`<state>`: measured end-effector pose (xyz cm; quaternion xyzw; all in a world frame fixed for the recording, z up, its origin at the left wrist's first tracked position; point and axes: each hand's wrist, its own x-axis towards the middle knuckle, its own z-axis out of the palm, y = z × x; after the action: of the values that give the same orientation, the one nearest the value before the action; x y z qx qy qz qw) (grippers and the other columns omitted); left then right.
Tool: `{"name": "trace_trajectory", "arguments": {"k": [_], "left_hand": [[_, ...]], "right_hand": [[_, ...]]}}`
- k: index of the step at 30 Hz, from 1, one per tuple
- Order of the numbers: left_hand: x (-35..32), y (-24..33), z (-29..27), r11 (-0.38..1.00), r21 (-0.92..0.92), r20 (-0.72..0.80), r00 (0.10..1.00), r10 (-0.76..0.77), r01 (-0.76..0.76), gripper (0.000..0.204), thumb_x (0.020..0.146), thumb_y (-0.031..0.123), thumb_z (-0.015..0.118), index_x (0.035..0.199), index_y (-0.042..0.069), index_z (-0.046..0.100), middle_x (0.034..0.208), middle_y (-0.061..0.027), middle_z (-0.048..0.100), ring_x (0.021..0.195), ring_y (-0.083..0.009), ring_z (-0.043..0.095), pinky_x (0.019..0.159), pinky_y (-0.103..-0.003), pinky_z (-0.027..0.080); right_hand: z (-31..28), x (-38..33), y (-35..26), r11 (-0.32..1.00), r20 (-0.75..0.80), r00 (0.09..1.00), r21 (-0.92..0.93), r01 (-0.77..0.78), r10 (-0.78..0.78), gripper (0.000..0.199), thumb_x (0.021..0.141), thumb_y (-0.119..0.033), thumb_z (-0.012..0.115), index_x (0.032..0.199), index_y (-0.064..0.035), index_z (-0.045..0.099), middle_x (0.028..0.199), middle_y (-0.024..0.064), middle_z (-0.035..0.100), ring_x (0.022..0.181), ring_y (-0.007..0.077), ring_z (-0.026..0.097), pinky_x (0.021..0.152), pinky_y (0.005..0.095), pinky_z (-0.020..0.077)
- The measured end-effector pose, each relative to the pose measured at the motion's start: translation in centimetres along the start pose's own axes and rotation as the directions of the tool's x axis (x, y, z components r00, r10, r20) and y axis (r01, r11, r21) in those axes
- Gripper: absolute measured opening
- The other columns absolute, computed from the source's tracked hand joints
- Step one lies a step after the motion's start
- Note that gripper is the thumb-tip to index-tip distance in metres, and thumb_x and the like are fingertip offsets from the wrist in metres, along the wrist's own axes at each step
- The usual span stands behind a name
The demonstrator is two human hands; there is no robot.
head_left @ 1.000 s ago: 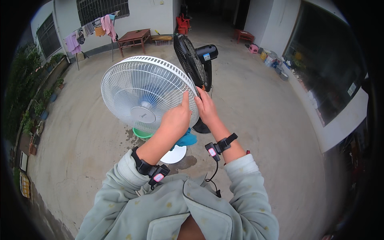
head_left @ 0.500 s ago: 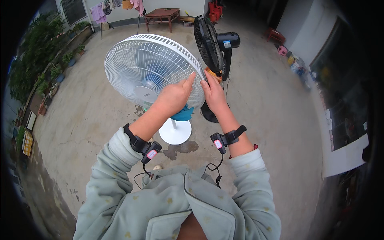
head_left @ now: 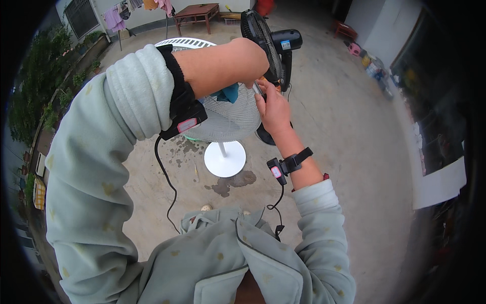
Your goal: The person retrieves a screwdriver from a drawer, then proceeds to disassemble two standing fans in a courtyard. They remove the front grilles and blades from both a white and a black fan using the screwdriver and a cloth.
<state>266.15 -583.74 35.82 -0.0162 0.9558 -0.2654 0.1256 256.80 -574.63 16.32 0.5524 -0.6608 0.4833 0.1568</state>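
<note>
A white floor fan (head_left: 223, 121) with a round wire guard stands in front of me on a round white base. My right hand (head_left: 275, 107) closes its fingers and thumb on the right rim of that guard. Bent inward, my left hand (head_left: 250, 61) reaches across the top of the fan to the same rim, close above the right fingertips. Its own fingers are mostly hidden behind the back of the hand. A teal cloth (head_left: 229, 94) hangs beneath the left wrist, apparently gripped in that hand. The left forearm covers much of the guard.
A black fan (head_left: 263, 45) stands just behind the white one. Farther off are a low reddish-brown table (head_left: 197, 17) and hanging laundry (head_left: 115, 19). Plants (head_left: 48, 86) line the left side. Wet patches (head_left: 228, 185) mark the concrete, and a pink stool (head_left: 354, 49) sits by the right wall.
My left hand has moved up and to the right, its elbow swung out, and the teal cloth rose with it. The right hand stays at the rim, a little farther right.
</note>
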Motion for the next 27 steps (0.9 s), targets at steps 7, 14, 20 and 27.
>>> {"name": "trace_trajectory", "arguments": {"k": [7,14,20,27], "left_hand": [[3.0,-0.8,-0.1,0.992,0.034,0.194,0.975,0.109,-0.118,0.045,0.081,0.046,0.077,0.092,0.003,0.078,0.086,-0.0167,0.073,0.087,-0.0376,0.07,0.076,-0.046,0.056],[2.9,-0.1,-0.3,0.978,0.116,0.182,0.972,0.151,-0.174,0.042,0.09,0.043,0.068,0.093,0.002,0.076,0.088,-0.0168,0.073,0.088,-0.0383,0.07,0.077,-0.048,0.055],[-1.3,0.9,1.7,0.99,0.057,-0.371,0.918,0.141,-0.129,0.05,0.087,0.024,0.073,0.128,0.004,0.053,0.104,-0.0151,0.061,0.077,-0.0344,0.069,0.064,-0.042,0.055],[-17.1,5.1,19.5,0.592,-0.793,-0.404,0.852,-0.332,-0.145,0.019,0.088,0.022,0.073,0.097,0.007,0.068,0.084,-0.01,0.064,0.071,-0.0312,0.065,0.062,-0.042,0.054]], "right_hand": [[1.9,-0.5,0.6,0.999,-0.157,0.988,-0.035,0.005,-0.011,0.031,0.087,-0.019,0.071,0.112,-0.0064,0.059,0.088,0.0144,0.07,0.08,0.0364,0.067,0.07,0.0444,0.0525],[2.1,-0.2,1.3,0.998,-0.195,0.981,-0.056,-0.002,-0.009,0.028,0.087,-0.02,0.07,0.109,-0.0064,0.06,0.085,0.0136,0.069,0.077,0.0353,0.066,0.068,0.0449,0.0519],[1.7,-0.2,1.5,0.992,-0.129,0.991,-0.12,-0.05,0.034,0.026,0.09,-0.022,0.068,0.11,-0.0084,0.059,0.084,0.0133,0.069,0.077,0.0362,0.066,0.066,0.0458,0.0512],[1.7,-1.3,2.7,0.993,-0.086,0.993,-0.076,-0.09,0.084,0.028,0.097,-0.026,0.058,0.117,-0.0055,0.058,0.094,0.0146,0.07,0.084,0.0365,0.067,0.074,0.0434,0.0526]]}}
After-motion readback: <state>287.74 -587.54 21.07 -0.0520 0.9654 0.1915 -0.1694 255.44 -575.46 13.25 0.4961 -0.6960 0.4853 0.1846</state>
